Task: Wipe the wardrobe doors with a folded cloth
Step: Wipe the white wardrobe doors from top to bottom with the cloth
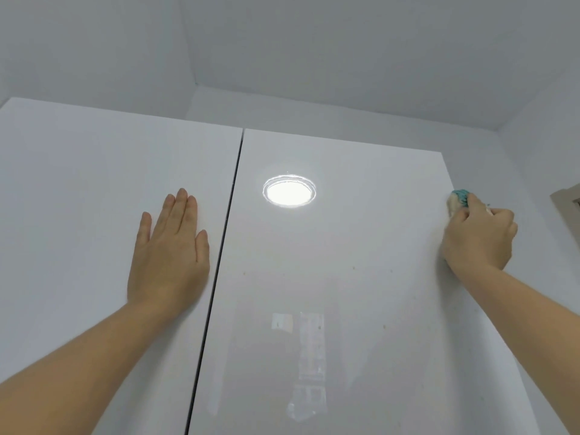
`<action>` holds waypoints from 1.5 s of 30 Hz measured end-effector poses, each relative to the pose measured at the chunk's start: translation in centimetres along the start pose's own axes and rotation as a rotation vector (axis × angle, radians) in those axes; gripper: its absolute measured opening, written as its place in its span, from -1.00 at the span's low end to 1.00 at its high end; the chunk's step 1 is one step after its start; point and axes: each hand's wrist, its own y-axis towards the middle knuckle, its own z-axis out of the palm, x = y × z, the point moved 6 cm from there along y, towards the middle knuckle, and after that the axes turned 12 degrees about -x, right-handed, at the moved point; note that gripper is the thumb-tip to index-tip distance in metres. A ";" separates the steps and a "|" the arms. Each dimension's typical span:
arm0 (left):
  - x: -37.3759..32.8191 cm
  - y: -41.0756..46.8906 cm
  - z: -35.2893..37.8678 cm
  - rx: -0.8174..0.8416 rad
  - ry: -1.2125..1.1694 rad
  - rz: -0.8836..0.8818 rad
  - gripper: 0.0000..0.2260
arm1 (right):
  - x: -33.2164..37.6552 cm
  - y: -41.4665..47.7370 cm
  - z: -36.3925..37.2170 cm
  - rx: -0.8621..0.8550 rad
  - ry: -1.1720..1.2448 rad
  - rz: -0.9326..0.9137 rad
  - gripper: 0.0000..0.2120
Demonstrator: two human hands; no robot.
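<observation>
Two glossy white wardrobe doors are seen from below, the left door (78, 199) and the right door (345, 246), parted by a thin dark gap (219, 262) that runs from top to bottom. The left hand (171, 255) is laid flat on the left door, fingers straight and close together, its thumb side just beside the gap. The cloth (459, 200), teal and cream, is gripped in the curled fingers of the right hand (477, 240) and pressed against the right door at its outer edge, near the top corner. Beyond that edge a strip of wall (533, 171) is seen, with a beige frame (566, 208) at the picture's border. Between the hands the wide middle of the right door lies uncovered; a round lamp reflection (289, 193) and a few small specks (354, 268) are shown on it. Above the top edges of the doors the ceiling (314, 42) is seen.
</observation>
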 end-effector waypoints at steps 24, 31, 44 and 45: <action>0.0 -0.1 0.2 -0.010 -0.006 0.037 -0.42 | 14.6 -14.6 1.2 0.113 0.238 -0.362 -0.64; 0.0 0.0 0.4 -0.018 -0.004 0.051 -0.41 | 19.6 -21.2 1.3 0.144 0.318 -0.593 -0.63; 0.5 -0.1 0.2 0.013 -0.085 0.099 -0.44 | 19.7 -25.8 -0.4 0.075 0.365 -0.982 -0.54; 0.5 -0.1 0.2 0.012 -0.086 0.099 -0.44 | 19.5 -25.8 -0.3 0.070 0.377 -1.025 -0.54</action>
